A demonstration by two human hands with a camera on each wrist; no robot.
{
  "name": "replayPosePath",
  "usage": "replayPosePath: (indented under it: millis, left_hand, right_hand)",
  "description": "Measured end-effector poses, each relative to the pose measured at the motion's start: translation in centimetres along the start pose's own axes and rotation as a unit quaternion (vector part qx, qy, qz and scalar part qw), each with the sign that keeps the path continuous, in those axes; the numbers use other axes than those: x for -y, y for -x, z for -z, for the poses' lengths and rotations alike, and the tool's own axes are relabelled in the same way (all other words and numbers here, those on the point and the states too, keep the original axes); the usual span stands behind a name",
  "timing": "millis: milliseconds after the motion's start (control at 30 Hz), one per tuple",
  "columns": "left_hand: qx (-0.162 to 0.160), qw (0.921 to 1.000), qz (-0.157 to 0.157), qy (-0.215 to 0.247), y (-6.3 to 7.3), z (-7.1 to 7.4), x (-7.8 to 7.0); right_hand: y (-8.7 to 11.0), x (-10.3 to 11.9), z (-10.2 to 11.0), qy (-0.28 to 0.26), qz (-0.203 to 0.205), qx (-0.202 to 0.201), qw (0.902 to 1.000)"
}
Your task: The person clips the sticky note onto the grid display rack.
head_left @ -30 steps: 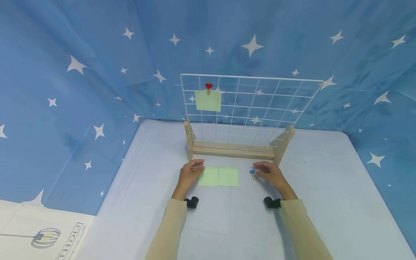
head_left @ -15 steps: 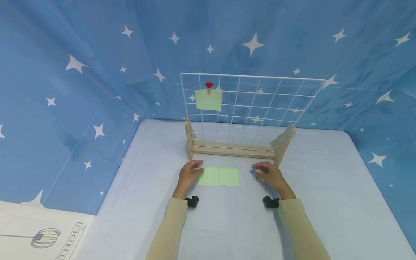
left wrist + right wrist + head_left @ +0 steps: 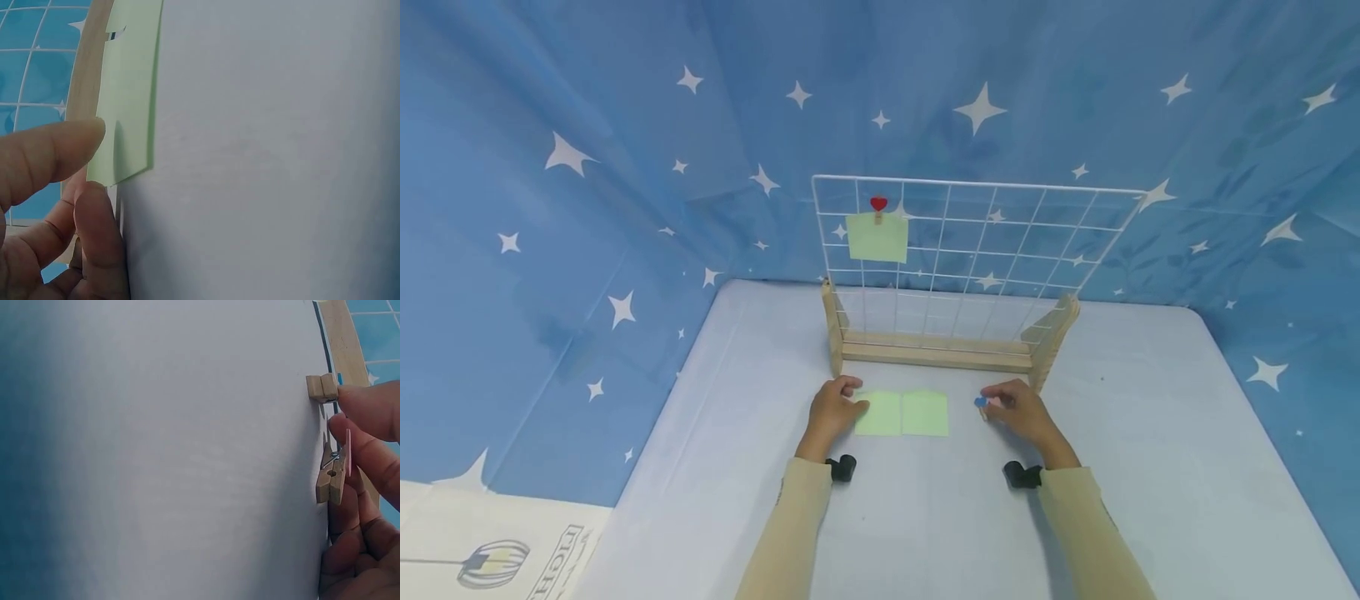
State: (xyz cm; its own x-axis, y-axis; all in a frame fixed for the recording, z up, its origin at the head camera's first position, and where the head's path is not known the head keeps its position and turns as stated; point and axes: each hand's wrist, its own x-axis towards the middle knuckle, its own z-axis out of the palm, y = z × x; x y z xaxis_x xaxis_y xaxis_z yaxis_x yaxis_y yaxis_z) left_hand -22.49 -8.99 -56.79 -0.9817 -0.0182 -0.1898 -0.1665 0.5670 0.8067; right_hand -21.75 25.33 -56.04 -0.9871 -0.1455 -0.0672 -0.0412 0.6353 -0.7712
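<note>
Two pale green notes, a left note (image 3: 877, 417) and a right note (image 3: 925, 417), lie side by side on the table. My left hand (image 3: 830, 417) is at the left note's outer edge, thumb and index finger apart at its corner in the left wrist view. To the right, my right hand (image 3: 1026, 414) hovers low over two small wooden clothespins. Its thumb appears to touch the blue-topped clothespin (image 3: 322, 388); the index fingertip sits below the thumb, a gap between them. Nearby is the clothespin with a pink top (image 3: 331, 487), partly hidden by fingers in the head view.
A white wire grid (image 3: 977, 225) in a wooden stand (image 3: 936, 353) rises behind the notes. On its upper left, a red heart clothespin (image 3: 878, 203) holds another green note (image 3: 877, 242). Blue star-printed cloth (image 3: 625, 208) surrounds the white table (image 3: 925, 525).
My right thumb and index finger have shifted slightly left, closer around the blue-topped clothespin. The pink top has come into sight between them. My left hand has barely moved; the head view tilts slightly.
</note>
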Motion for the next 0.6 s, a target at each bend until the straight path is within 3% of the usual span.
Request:
replayPosePath:
  millis: [167,600]
  left_hand:
    - [-0.01,0.9999,0.003,-0.008,-0.21,0.11,0.1]
    - [-0.023,0.9995,-0.006,-0.022,-0.21,-0.2,0.13]
  right_hand:
    - [-0.02,-0.3,-0.12,0.003,0.024,-0.006,0.9997]
    - [0.48,-0.99,-0.29,-0.026,0.008,-0.025,0.9993]
